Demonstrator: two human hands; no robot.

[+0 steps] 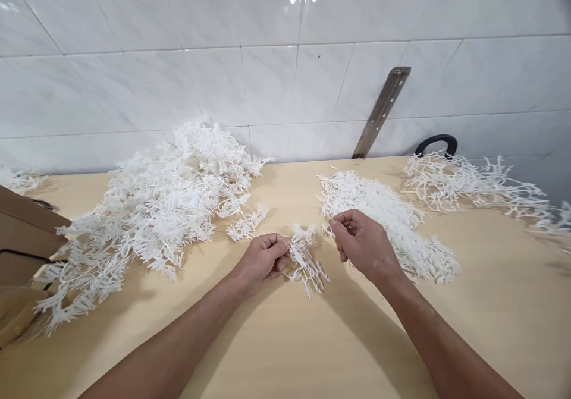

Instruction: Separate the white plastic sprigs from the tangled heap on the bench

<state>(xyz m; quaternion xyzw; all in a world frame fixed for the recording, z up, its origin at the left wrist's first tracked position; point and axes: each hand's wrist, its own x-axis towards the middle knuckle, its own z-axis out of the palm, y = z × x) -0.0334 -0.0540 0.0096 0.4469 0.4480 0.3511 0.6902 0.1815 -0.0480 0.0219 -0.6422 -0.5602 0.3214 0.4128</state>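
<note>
Between finger and thumb, my left hand (267,255) pinches a white plastic branch sprig (306,259), whose forked twigs spread out to the right above the table. My right hand (359,238) is closed in a pinch a little to the right of the sprig. Whatever its fingertips hold, if anything, is too small to make out. Behind my right hand lies a flat pile of white sprigs (383,206). A taller, tangled heap of white sprigs (178,191) stands to the left, with one small loose piece (246,223) beside it.
More white branches (464,182) lie at the back right near a black curved handle (437,140). A metal strip with holes (381,113) leans on the tiled wall (267,84). At the left edge stands a brown cardboard box (29,232). Everything rests on a pale wooden table (285,345).
</note>
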